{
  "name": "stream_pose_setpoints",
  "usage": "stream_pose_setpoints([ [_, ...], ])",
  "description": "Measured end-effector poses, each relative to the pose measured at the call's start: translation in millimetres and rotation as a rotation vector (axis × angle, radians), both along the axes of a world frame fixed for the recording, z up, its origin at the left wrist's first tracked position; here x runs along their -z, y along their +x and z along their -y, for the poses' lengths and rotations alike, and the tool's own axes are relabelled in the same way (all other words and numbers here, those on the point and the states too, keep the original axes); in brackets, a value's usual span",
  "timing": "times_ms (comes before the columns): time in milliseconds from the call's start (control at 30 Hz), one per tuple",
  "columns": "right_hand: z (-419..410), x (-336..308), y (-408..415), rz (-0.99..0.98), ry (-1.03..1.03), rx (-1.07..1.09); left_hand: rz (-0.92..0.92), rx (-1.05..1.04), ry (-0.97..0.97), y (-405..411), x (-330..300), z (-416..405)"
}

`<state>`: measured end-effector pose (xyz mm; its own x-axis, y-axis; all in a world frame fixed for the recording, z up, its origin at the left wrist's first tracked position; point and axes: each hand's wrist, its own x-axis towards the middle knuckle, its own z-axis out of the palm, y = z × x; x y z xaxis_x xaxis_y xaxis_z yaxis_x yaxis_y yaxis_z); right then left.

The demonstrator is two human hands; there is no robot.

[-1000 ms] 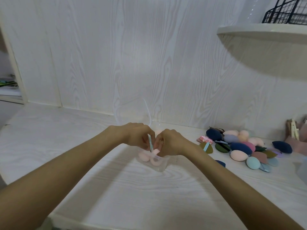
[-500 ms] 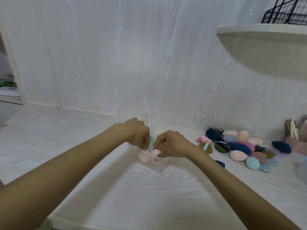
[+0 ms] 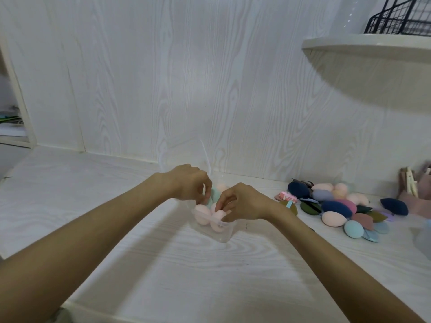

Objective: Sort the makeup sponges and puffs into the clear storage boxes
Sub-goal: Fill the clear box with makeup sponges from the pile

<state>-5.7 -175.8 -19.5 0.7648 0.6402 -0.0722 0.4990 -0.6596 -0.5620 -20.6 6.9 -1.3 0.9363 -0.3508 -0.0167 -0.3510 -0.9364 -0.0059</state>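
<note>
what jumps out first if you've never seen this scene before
Two bare hands meet at mid-table over a clear box that holds pink sponges: the left hand pinches a mint puff and the right hand dips its fingers in. To the right, against the wall, lies a bright pile of sponges and puffs in navy, pink, peach and teal, not yet sorted.
</note>
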Motion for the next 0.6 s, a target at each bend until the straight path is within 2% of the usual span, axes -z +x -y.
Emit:
stream_pose_setpoints([
  [233, 2.9, 2.3, 5.0, -0.063, 0.053, -0.022, -0.214, -0.064, -0.069, -7.8, -6.3, 2.5],
  [467, 4.2, 5.1, 5.7, -0.086, 0.072, -0.028, -0.191, -0.063, 0.007, 1.3, -4.8, 13.7],
  [600, 4.4, 5.3, 7.0, -0.085, 0.072, -0.025, -0.166, 0.001, -0.078, 2.0, -6.8, 8.8],
])
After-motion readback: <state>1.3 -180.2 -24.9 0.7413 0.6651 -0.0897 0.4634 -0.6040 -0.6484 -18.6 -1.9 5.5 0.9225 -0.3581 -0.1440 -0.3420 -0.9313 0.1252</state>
